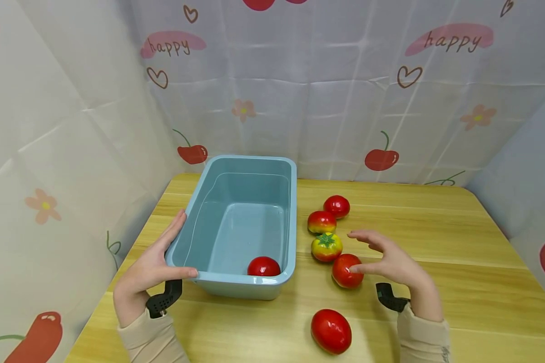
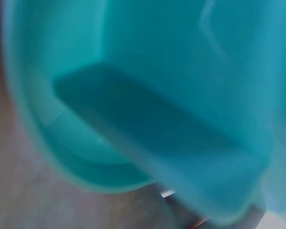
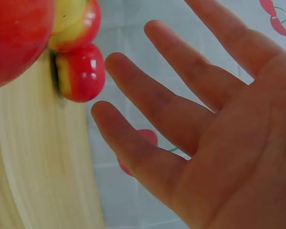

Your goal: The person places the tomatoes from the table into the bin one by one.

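A light blue plastic bin (image 1: 231, 277) stands left of centre, with one shiny red fruit (image 1: 264, 266) inside by its front wall. My left hand (image 1: 152, 264) rests on the bin's front left corner, thumb along the front rim and fingers straight along the left side. My right hand (image 1: 392, 258) hovers beside a red tomato (image 1: 345, 275), fingers extended and spread from the thumb. In the head view the thumb overlaps the tomato. Nothing lies against the right palm (image 3: 243, 148). Behind that tomato is a yellow-red tomato (image 1: 327, 248) with a green star-shaped leaf.
Farther back on the wooden table (image 1: 436, 227) lie a red-yellow fruit (image 1: 321, 222) and a red fruit (image 1: 337, 206). Nearer the front is a larger oval red fruit (image 1: 331, 331). A printed white curtain (image 1: 309, 101) hangs behind the table. The left wrist view is blurred.
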The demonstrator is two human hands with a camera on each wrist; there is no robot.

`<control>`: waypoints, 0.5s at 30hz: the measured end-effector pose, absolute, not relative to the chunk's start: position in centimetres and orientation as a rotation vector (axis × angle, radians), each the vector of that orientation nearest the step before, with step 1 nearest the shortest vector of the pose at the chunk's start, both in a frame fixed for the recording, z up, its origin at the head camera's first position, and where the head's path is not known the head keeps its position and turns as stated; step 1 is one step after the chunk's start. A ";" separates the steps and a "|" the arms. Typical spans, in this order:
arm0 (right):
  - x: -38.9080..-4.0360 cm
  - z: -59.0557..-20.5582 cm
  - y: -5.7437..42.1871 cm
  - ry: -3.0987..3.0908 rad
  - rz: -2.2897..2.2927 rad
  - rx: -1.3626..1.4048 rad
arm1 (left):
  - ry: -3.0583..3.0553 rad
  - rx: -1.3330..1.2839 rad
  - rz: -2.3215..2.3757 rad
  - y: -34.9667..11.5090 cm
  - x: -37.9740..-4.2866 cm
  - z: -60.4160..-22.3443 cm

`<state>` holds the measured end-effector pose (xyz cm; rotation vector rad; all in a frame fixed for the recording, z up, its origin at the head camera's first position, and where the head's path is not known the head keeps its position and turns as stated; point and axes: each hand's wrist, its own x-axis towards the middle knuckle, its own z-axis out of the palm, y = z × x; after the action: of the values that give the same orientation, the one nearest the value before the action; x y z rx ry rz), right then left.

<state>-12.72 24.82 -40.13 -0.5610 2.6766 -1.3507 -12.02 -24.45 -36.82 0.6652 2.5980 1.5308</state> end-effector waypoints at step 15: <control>-14.0 -42.8 25.5 2.459 -1.355 -0.544 | 2.622 0.652 1.509 -24.5 -12.0 -36.8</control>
<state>-14.01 25.54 -42.79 -0.5438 2.4592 -1.3550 -12.00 -24.48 -36.84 0.6518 2.6223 1.5088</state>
